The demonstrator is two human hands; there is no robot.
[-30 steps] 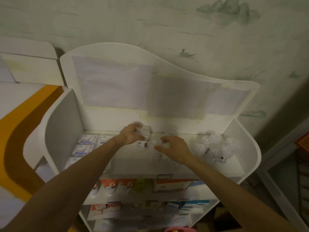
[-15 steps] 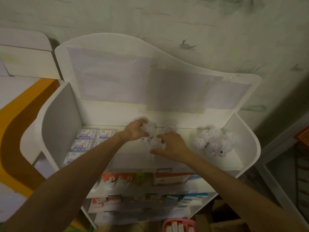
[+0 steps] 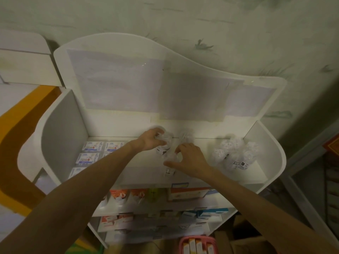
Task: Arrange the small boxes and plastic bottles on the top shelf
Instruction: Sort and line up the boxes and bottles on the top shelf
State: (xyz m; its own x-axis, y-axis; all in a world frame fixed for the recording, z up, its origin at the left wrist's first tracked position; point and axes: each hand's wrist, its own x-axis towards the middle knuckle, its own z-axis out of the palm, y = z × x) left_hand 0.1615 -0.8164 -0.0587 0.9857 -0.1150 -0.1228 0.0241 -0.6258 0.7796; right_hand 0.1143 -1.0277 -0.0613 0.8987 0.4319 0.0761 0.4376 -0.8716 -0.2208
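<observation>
Drawn closer together at mid top shelf (image 3: pixel 253 173), left hand (image 3: pixel 150 141) and right hand (image 3: pixel 190 158) each clasp a clear plastic bottle (image 3: pixel 166 142), light, slippery and crushable, best held round the body, right of the small boxes (image 3: pixel 91 152).

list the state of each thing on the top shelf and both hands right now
left hand: fingers curled round a clear plastic bottle, which stands upright mid-shelf
right hand: fingers curled over a second clear bottle nearer the front edge
cluster of clear plastic bottles: upright, bunched at the right end, untouched
small white boxes with blue print: lying flat in rows at the left end
white top shelf: bare between the groups
</observation>
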